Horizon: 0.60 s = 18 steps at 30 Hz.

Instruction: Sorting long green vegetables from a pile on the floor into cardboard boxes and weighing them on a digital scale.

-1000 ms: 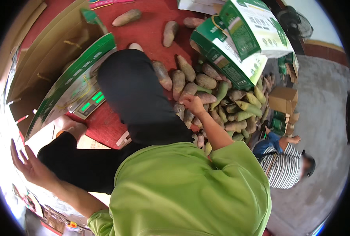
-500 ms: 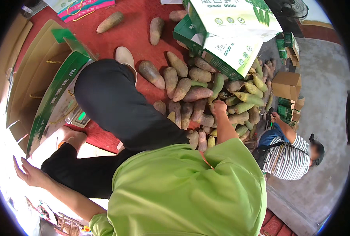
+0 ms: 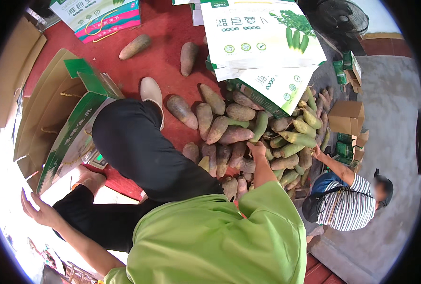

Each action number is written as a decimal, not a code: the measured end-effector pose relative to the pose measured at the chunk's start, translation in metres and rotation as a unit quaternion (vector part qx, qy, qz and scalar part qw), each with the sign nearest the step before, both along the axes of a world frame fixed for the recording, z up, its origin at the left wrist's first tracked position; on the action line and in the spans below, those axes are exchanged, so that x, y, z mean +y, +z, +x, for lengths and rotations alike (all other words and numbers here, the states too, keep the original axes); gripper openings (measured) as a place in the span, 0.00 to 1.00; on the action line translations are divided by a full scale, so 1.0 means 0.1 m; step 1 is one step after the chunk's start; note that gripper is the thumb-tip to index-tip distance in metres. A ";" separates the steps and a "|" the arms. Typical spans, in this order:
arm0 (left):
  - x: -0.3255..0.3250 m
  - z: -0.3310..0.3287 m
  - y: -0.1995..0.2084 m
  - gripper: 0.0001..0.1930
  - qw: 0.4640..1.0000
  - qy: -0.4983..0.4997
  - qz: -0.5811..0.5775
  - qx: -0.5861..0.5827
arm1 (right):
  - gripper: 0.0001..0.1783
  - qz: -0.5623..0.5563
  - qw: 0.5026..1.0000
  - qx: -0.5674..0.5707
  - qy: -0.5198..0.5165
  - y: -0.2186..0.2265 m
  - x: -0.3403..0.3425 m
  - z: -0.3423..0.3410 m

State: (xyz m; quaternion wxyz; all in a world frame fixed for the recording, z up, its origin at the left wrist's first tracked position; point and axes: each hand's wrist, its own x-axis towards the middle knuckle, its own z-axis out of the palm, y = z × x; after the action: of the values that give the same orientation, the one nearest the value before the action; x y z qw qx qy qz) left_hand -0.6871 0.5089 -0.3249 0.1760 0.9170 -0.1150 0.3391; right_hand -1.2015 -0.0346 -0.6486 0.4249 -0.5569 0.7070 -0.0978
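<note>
A pile of green and brownish-purple radishes (image 3: 239, 113) lies on the red floor covering. My right hand (image 3: 257, 150) reaches into the middle of it, fingers closed round the lower end of a green radish (image 3: 260, 127); the fingertips are partly hidden. Out to the left, my left hand (image 3: 42, 213) is held in the air, empty, with its fingers apart. Beyond my bent knee stands an opened green-and-white carton (image 3: 68, 128) with rope handles. A small scale (image 3: 98, 159) with a lit green display shows beside it, partly covered by my leg.
White-and-green printed boxes (image 3: 265, 38) are stacked at the pile's far edge. Brown cartons (image 3: 346, 117) stand to the right. A co-worker in a striped shirt (image 3: 346, 207) stretches a hand (image 3: 318, 153) to the pile. A black fan (image 3: 340, 18) is at the back right.
The whole view has shifted, so the scene sits lower. My right hand has moved slightly left at the green radish. The co-worker's hand has come over to the pile's right edge.
</note>
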 end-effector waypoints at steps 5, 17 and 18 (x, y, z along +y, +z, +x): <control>-0.03 0.06 -0.04 0.15 1.000 0.001 -0.006 -0.004 | 0.19 0.043 0.980 0.155 0.114 0.75 -0.16 -0.03; 0.01 0.13 -0.14 0.18 0.998 -0.059 -0.026 -0.002 | 0.08 0.218 0.969 -0.111 -0.044 1.83 0.57 -0.21; -0.01 0.13 -0.13 0.18 0.997 -0.053 -0.047 0.023 | 0.07 0.224 0.967 -0.117 -0.006 1.88 0.57 -0.33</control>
State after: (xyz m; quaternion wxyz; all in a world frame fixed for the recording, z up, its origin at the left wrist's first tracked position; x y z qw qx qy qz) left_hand -0.6739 0.5076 -0.3383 0.2395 0.9077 -0.1433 0.3133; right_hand -1.2344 0.0225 -0.4605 0.6184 -0.4273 0.6595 -0.0040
